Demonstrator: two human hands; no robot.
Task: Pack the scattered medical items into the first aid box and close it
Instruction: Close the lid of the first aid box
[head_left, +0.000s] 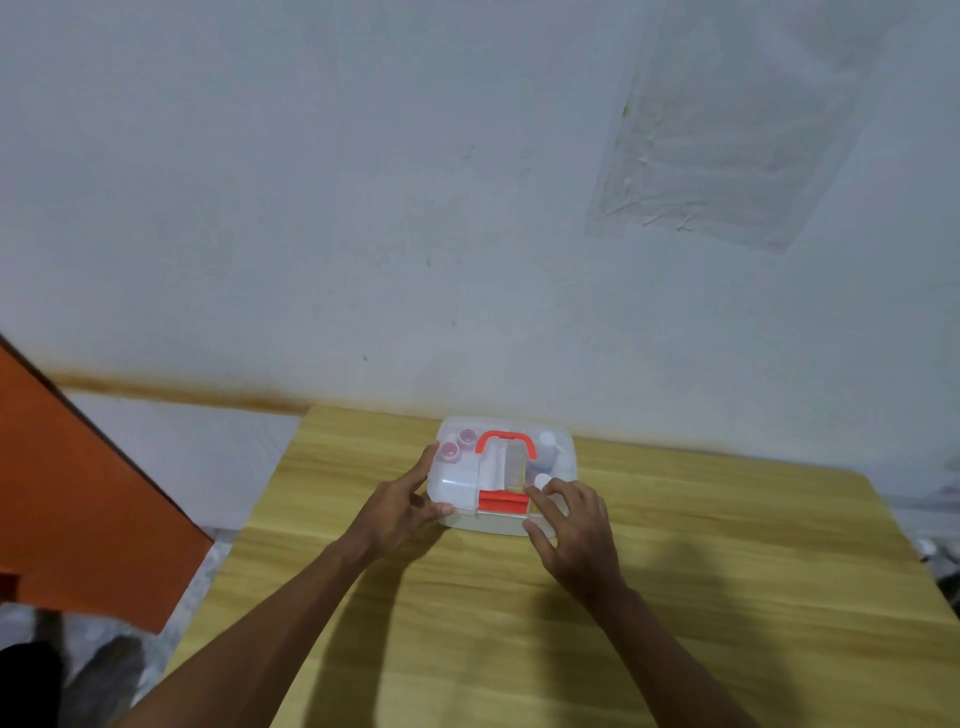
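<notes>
With the first aid box (501, 475) at the table's (727, 561) far edge, lid down, your left hand (402, 506) w/ spread fingers bracing its side & right hand (569, 525) splayed over the front corner, uneven pressing near the red latch (503, 502) could leave it unlatched or skid it.

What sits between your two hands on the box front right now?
The red latch, on the box front, lies between the left hand and right hand, as the head view shows.
</notes>
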